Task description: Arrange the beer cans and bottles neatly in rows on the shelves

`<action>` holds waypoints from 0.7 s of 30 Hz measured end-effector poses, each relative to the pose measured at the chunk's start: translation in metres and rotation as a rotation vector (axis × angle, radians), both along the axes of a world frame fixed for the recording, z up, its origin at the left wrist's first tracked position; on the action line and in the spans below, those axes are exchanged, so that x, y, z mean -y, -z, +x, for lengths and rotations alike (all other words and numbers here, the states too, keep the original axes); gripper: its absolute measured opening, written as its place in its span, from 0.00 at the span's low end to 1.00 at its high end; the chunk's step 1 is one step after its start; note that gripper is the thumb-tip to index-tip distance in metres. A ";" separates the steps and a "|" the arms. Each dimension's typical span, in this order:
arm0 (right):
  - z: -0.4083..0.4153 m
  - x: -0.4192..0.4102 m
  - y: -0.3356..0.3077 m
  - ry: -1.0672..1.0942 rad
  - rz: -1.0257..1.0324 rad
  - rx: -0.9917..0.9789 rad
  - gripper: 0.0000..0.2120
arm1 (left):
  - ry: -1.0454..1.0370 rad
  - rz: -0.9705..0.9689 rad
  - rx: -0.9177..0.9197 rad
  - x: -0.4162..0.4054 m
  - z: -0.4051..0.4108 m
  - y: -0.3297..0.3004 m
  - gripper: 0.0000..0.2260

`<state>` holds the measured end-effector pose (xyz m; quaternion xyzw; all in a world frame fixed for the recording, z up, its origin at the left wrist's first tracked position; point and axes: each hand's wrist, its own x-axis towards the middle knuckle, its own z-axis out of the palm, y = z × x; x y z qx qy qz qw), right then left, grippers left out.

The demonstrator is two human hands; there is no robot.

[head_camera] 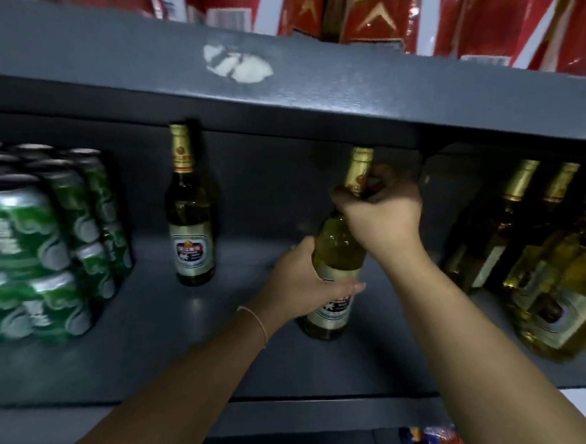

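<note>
Your right hand [382, 213] grips the bottle [334, 253] by its gold-foil neck, left hand [302, 283] wrapped round its glass body, mid-shelf [148, 350]. Green cans [35, 244] stack left; another bottle [190, 224] stands behind; more bottles [540, 251] crowd right.

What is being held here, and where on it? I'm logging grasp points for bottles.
One beer bottle, held by both hands: the right hand grips its gold-foiled neck, and the left hand wraps its body at the label.

Grey shelf [190, 358] with bottles [190, 228], cans [29, 245]
</note>
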<state>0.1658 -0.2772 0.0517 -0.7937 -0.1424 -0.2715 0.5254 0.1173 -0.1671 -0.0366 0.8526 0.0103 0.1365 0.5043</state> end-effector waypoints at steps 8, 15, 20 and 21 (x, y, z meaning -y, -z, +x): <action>-0.039 -0.098 0.010 -0.140 0.000 0.037 0.18 | -0.200 -0.040 0.086 -0.090 -0.052 0.012 0.31; -0.063 -0.159 0.011 -0.187 -0.039 0.050 0.15 | -0.302 -0.039 0.128 -0.151 -0.079 0.018 0.32; -0.073 -0.188 0.010 -0.211 -0.058 0.051 0.15 | -0.293 -0.005 0.165 -0.178 -0.084 0.019 0.28; -0.073 -0.192 0.009 -0.219 -0.060 0.043 0.15 | -0.286 -0.004 0.169 -0.182 -0.084 0.019 0.28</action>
